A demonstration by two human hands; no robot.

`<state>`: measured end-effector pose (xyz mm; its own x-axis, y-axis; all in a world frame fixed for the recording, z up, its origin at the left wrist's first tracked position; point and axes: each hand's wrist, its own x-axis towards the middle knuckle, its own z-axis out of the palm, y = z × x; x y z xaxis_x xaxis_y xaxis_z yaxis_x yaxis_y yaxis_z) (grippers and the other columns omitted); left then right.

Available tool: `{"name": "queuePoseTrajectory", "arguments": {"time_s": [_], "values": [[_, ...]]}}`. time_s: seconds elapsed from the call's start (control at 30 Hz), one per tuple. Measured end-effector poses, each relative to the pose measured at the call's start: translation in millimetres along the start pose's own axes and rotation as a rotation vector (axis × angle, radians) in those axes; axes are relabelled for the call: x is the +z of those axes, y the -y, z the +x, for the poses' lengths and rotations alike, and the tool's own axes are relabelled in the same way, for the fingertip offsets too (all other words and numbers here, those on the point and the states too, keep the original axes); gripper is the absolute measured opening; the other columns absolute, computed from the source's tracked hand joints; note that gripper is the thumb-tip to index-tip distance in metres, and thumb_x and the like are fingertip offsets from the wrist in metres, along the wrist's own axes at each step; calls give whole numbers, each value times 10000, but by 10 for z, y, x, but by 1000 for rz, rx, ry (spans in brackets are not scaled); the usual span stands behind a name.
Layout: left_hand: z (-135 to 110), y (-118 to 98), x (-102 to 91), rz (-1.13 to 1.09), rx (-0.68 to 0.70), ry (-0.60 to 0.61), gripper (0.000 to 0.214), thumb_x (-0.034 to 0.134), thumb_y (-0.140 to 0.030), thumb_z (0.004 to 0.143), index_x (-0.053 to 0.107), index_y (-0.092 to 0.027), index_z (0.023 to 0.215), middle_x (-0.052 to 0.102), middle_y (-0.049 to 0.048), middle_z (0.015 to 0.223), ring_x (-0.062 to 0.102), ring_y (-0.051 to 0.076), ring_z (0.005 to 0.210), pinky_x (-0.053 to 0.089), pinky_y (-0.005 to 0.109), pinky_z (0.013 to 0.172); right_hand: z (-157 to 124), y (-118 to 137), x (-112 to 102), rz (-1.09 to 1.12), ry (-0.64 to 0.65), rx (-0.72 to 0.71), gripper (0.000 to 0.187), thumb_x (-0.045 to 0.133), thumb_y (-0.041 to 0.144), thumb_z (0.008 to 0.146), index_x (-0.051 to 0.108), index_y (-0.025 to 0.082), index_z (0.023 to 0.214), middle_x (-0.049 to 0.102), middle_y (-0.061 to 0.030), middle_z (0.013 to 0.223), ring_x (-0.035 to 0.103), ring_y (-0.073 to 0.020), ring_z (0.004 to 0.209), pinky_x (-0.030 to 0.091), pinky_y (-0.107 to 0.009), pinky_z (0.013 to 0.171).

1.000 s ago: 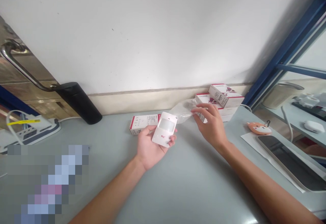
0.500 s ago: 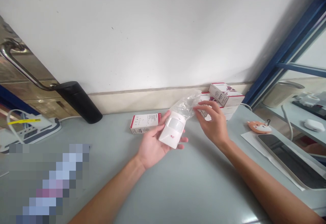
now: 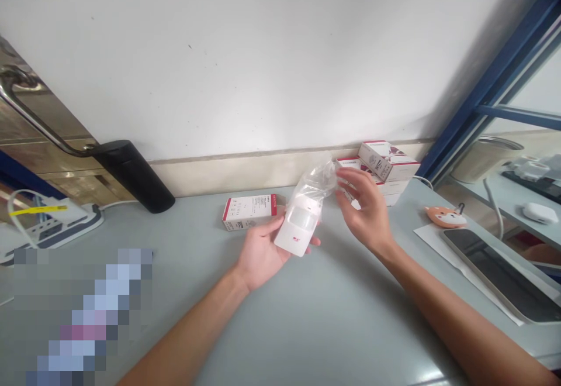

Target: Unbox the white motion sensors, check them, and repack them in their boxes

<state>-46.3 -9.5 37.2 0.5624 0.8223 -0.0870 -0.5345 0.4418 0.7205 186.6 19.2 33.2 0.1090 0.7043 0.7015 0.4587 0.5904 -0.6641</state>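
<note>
**Counter-top handling:** L hand (image 3: 262, 255) cradles a white PIR sensor (image 3: 298, 227) on its palm side, fingers (image 3: 267, 228) narrow and curled up under the casing, which they hold. Sensor sits just above the counter (image 3: 307, 327), long axis tilted up and to the R, top end pointing toward R hand (image 3: 366, 209). A clear bag (image 3: 316, 186) covers that top end. R hand is nearer the bag: its fingers (image 3: 350, 176) are curved and moderately wide, right beside the plastic, with contact hard to tell. R wrist is bent back, forearm angled in from lower R. On the counter behind: a white box w/ red edge (image 3: 249, 212) L of sensor, a stack of similar boxes (image 3: 385, 166) behind R hand. Far R: phone (image 3: 499, 275) on white sheet (image 3: 438, 245), orange fox charm (image 3: 445, 217) nearby.
</note>
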Motion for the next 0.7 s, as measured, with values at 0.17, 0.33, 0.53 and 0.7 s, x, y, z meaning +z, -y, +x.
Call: {"name": "queuePoseTrajectory", "arguments": {"time_s": [0.17,0.33,0.53,0.7], "values": [[13,23,-10,-19,48,-71,424,598,-311,1018,573,-247,1437,697,153,1368,762,343,1038,521,449,911,-35,86,63,418,224,475,428,676,568,958,570,270,1247,649,-106,1291,704,-248,1081,619,-439,921],[55,83,-68,111,88,-187,392,665,-281,988,629,-310,1377,711,73,1345,700,280,1186,515,427,1007,-52,89,31,531,669,557,502,583,650,997,711,197,1173,742,-89,1123,712,-233,983,554,-461,1034],[77,195,-17,412,253,-246,500,837,-202,851,705,-261,1330,658,101,1456,574,304,1388,458,367,1107,47,-33,-85,325,633,416,425,669,601,961,740,217,1130,769,-71,1153,701,-273,1097,533,-442,1030],[59,228,25,577,401,-230,552,814,-253,887,651,-276,1414,616,87,1513,530,296,1441,397,368,1188,55,9,-101,203,735,286,317,682,517,957,769,248,1101,775,-48,1170,700,-279,1120,531,-442,1040]]}}
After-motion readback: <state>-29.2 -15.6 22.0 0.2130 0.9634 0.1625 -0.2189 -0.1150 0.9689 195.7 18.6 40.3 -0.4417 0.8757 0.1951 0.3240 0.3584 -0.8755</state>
